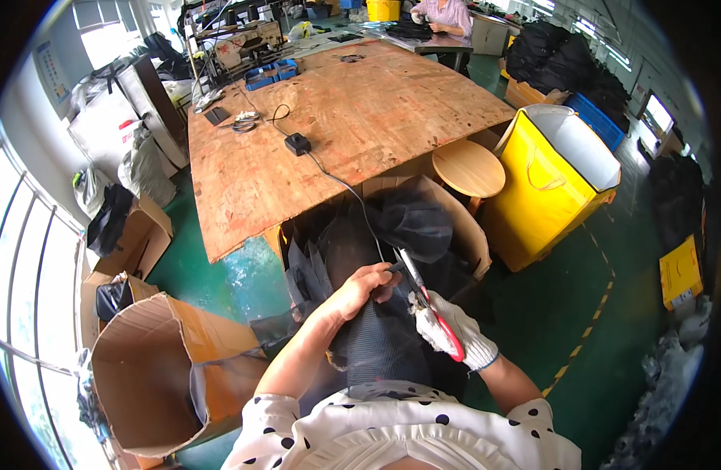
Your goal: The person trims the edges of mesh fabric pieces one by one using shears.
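My left hand (362, 290), bare, is closed on the edge of black mesh fabric (380, 337) that drapes over my lap. In a white knitted glove, my right hand (456, 329) grips a pair of scissors (412, 270) with red handles. Their blades point away from me and lie right beside my left fingertips, at the fabric's edge. Whether the blades are apart I cannot tell. More dark mesh (415, 227) is heaped in a cardboard box (471, 227) just beyond my hands. A black cable runs down from the table toward my left hand.
Ahead stands a wooden table (337, 102) with a black adapter (298, 143) and blue trays (271, 74). A round stool (470, 168) and yellow bag (544, 180) are at right, an open carton (153, 368) at lower left. A person (446, 19) works at the far end.
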`<state>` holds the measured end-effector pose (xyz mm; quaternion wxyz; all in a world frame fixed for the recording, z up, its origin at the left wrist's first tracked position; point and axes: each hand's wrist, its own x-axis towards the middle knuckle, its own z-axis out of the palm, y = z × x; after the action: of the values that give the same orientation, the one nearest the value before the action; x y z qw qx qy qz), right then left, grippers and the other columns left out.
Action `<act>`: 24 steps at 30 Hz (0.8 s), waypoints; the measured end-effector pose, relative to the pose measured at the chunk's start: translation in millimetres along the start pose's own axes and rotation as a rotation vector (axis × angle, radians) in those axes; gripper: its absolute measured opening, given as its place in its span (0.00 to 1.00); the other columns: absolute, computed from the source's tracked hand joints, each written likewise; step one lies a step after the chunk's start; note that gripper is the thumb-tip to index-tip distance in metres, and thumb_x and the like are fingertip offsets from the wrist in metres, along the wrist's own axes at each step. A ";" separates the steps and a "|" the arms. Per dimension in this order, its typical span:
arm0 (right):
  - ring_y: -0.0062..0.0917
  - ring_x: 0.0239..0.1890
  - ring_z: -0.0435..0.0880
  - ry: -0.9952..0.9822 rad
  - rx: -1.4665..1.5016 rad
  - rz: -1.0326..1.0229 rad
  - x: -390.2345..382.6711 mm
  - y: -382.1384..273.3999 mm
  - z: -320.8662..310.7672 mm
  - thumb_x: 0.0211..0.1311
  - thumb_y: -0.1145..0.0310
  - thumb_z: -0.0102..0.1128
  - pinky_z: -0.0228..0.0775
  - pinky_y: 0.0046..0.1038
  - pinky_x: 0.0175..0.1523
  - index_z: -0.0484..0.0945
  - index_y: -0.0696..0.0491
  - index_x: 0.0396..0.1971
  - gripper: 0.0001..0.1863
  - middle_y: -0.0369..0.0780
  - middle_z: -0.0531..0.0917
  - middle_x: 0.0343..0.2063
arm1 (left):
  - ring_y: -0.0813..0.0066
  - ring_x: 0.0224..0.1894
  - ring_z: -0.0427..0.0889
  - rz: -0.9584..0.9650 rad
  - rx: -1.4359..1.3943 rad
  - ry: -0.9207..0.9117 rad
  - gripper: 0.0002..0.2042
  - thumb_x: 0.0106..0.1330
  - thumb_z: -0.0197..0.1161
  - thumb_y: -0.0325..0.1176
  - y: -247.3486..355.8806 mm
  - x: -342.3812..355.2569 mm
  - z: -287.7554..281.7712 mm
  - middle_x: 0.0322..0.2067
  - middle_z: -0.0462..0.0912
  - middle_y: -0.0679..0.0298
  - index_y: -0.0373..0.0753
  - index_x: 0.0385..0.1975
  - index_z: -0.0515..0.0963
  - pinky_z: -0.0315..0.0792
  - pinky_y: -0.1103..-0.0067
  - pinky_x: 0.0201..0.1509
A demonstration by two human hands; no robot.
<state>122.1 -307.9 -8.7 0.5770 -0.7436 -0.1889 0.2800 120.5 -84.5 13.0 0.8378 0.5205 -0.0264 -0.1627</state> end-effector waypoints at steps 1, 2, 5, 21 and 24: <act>0.13 0.09 0.62 -0.012 0.032 0.028 0.8 -4.0 0.0 0.68 0.49 0.37 0.56 0.15 0.12 0.69 0.47 0.34 0.18 0.27 0.66 0.12 | 0.82 0.23 0.65 0.005 0.012 -0.032 0.11 0.61 0.48 0.32 -1.8 0.7 -2.2 0.24 0.70 0.68 0.31 0.36 0.72 0.59 0.84 0.27; 0.13 0.09 0.62 -0.025 0.064 0.057 1.7 -11.1 0.8 0.68 0.49 0.38 0.56 0.15 0.12 0.70 0.47 0.34 0.18 0.27 0.66 0.12 | 0.82 0.23 0.66 0.010 0.023 -0.062 0.11 0.60 0.49 0.32 -2.7 0.4 -3.8 0.25 0.71 0.68 0.30 0.36 0.72 0.59 0.84 0.27; 0.13 0.10 0.64 -0.075 0.972 0.433 -2.6 -32.9 7.8 0.67 0.51 0.39 0.57 0.15 0.13 0.69 0.47 0.35 0.16 0.27 0.67 0.13 | 0.82 0.23 0.66 -0.014 -0.011 -0.020 0.11 0.60 0.49 0.31 -1.3 -0.9 -1.2 0.25 0.72 0.67 0.29 0.36 0.72 0.60 0.84 0.27; 0.18 0.07 0.68 -0.139 1.049 0.468 0.3 -14.1 -1.4 0.66 0.52 0.40 0.64 0.20 0.11 0.69 0.48 0.35 0.15 0.31 0.71 0.12 | 0.81 0.24 0.68 -0.031 0.029 -0.016 0.12 0.59 0.50 0.31 -3.4 0.9 -2.8 0.26 0.73 0.67 0.29 0.37 0.73 0.61 0.84 0.28; 0.22 0.06 0.71 -0.205 1.184 0.451 3.3 -4.5 -8.2 0.65 0.54 0.41 0.66 0.24 0.11 0.69 0.48 0.34 0.13 0.34 0.72 0.11 | 0.81 0.24 0.68 -0.026 0.021 -0.008 0.12 0.59 0.50 0.31 -3.4 1.0 -3.5 0.26 0.73 0.67 0.29 0.37 0.73 0.61 0.84 0.28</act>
<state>130.0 -310.9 -3.6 0.7959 -0.2899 0.1045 0.5211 121.4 -83.2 8.2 0.8301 0.5287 -0.0248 -0.1755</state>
